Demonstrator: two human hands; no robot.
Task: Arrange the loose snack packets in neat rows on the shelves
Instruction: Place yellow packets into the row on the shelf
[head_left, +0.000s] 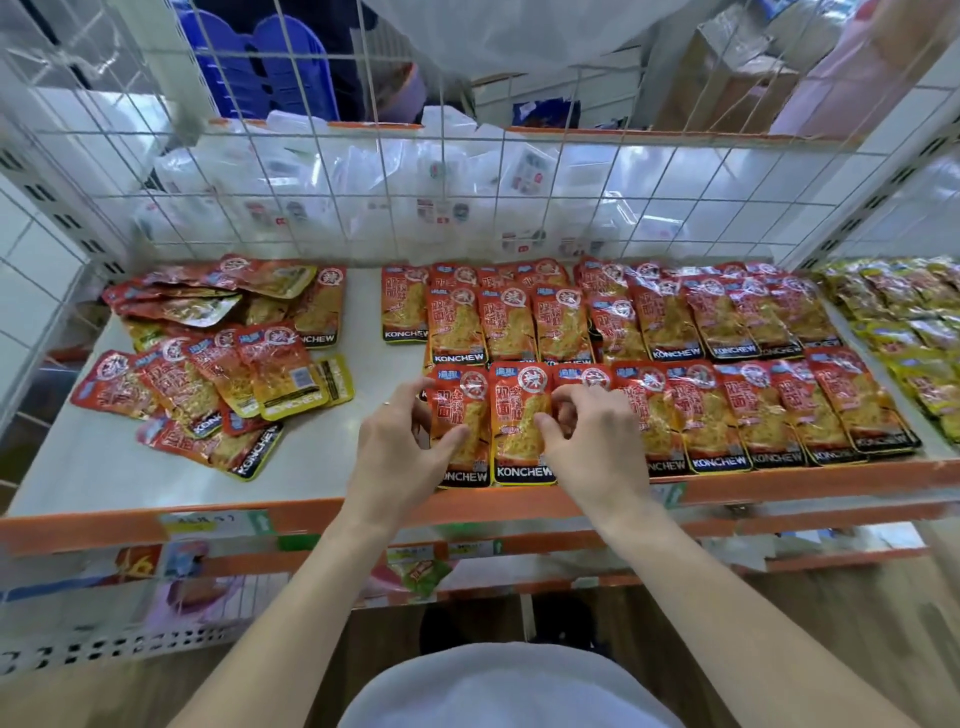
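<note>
You are pinching the end packet (467, 460) of the front row with your left hand (400, 447), thumb on its face, while your right hand (592, 447) is gripping the second packet (519, 436) just beside it with curled fingers. Both packets are lying at 6 o'clock on the shelf (332, 457). The loose pile (208, 364) is sitting at 9 o'clock and the neat rows (701, 322) at 2 o'clock.

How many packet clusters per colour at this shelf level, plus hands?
Red packet clusters: 2 (loose pile, neat rows)
Yellow-green packet clusters: 1
White packet clusters: 1, behind the wire mesh
Hands: 2 (left hand, right hand, both pinching front-row packets)
Total: 6
</note>
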